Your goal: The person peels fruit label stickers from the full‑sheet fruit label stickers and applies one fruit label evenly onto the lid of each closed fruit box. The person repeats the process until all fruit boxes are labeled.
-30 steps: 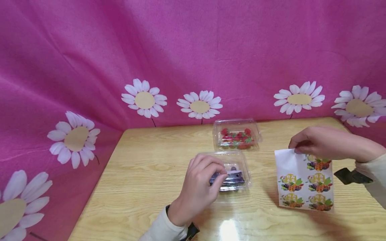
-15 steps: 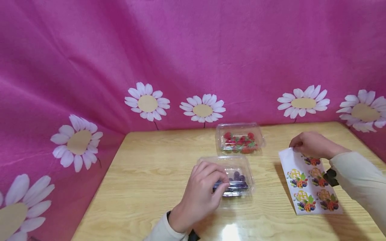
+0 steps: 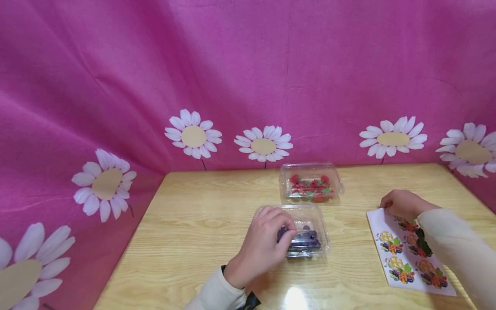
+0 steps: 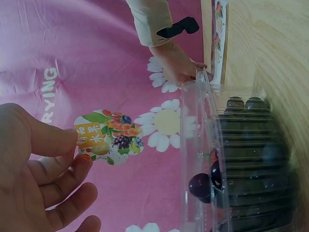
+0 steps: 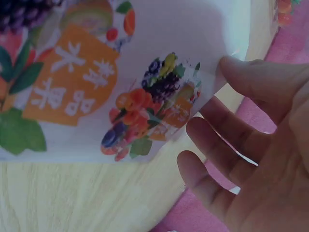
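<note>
Pinching a fruit sticker, the left grip hovers above the dark-fruit box. Right of that box, beyond some worktop, the right grip pinches the sticker sheet by its far edge.

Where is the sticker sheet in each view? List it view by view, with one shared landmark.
Head: sticker sheet at lower right.
Left wrist: sticker sheet a narrow strip at the top, right of centre.
Right wrist: sticker sheet large, across the upper left.
Shared landmark: the right hand, in all three views.
</note>
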### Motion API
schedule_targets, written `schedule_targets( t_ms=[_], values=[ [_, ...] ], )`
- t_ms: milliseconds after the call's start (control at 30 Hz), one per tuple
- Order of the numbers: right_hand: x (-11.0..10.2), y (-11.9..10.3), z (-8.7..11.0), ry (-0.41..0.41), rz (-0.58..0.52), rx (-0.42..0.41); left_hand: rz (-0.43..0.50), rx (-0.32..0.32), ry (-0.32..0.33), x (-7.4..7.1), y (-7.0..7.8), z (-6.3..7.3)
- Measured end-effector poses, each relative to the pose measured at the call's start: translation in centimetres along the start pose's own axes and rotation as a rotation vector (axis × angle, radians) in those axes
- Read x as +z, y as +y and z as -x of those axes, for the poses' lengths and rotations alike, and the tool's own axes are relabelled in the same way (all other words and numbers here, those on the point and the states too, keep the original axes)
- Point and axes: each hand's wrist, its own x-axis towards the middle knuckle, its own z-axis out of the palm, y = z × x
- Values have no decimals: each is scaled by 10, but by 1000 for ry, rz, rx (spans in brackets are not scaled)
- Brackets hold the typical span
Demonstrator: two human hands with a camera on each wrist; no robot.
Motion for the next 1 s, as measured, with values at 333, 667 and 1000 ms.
schedule_targets(
  t_ms=[333, 667, 1000],
  values=[
    [18, 7, -5, -7, -28, 42, 64, -87, -45, 5, -4, 3],
    [17, 13, -5, -2, -83, 87, 69, -102, -50, 5, -8, 3],
    [-1, 5, 11, 144, -116, 63, 67, -121, -74, -2, -11, -2]
  ],
)
